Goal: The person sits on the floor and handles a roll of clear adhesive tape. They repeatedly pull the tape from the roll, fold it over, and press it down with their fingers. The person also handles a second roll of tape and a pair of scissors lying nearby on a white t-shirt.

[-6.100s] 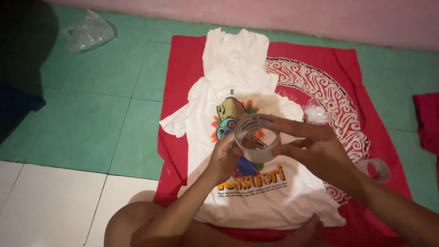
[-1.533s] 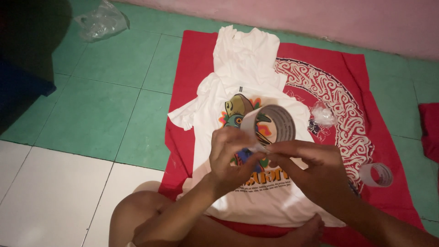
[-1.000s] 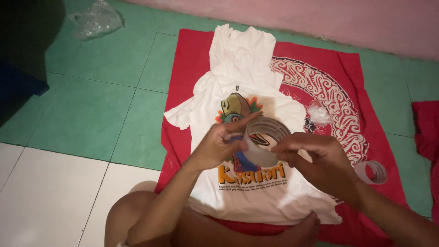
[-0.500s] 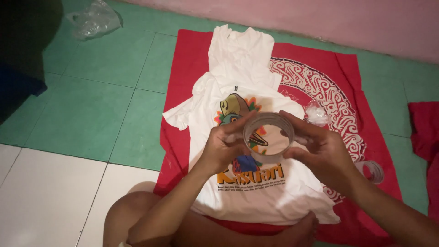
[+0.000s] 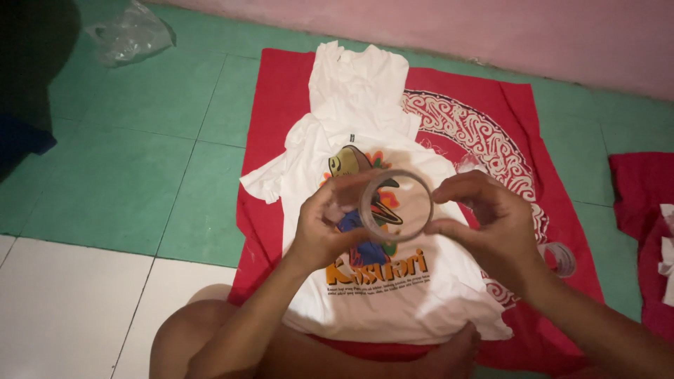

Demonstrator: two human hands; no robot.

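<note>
The person sits on the floor (image 5: pixel 105 168), which is tiled green with white tiles nearest the knees. Both hands are raised above a white T-shirt (image 5: pixel 365 126) that lies flat, print side up, on a red patterned cloth (image 5: pixel 505 133).

A roll of clear tape (image 5: pixel 397 205) sits between the two hands, held on edge so its open centre faces the camera; the shirt's coloured print shows through the ring. The left hand (image 5: pixel 323 224) has its grip closed on the roll's left side, thumb and fingers curled around the rim. The right hand (image 5: pixel 484 217) has its grip closed on the roll's right side, fingertips pressing the outer band and thumb below. The roll is clear of the shirt, suspended over the printed figure and just above the orange lettering. Whether a loose tape end is lifted cannot be determined.

A second, smaller roll of tape (image 5: pixel 559 257) lies on the red cloth just right of the right wrist. A crumpled clear plastic bag (image 5: pixel 130 35) rests on the green tiles at upper left, well apart from the hands. Another red garment (image 5: pixel 639 203) lies at the right edge. A pink wall (image 5: pixel 491 28) runs along the top.
</note>
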